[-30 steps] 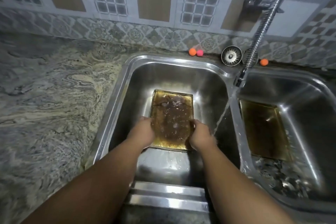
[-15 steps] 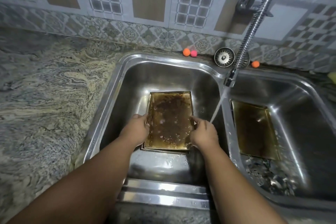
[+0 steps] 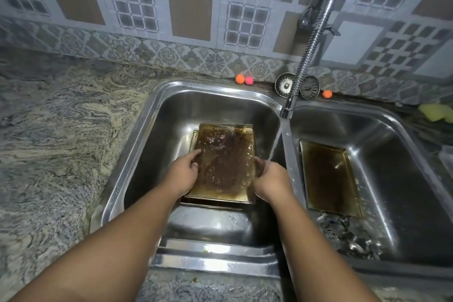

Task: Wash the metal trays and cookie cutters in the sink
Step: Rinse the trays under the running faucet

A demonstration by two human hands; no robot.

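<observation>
**Steel double sink, tray awash again**

In the sink's left basin [image 3: 157, 110], the grimy tray [image 3: 224, 162] sits between both sets of fingers. The left hand [image 3: 181, 174] curls over one long edge and the right hand [image 3: 269, 179] grips the other. Half a second back it looked drained, now brown water sloshes across it. Mid-rinse, I'd say. The cookie cutters [image 3: 348, 238] wait well beyond the right fingers.
</observation>
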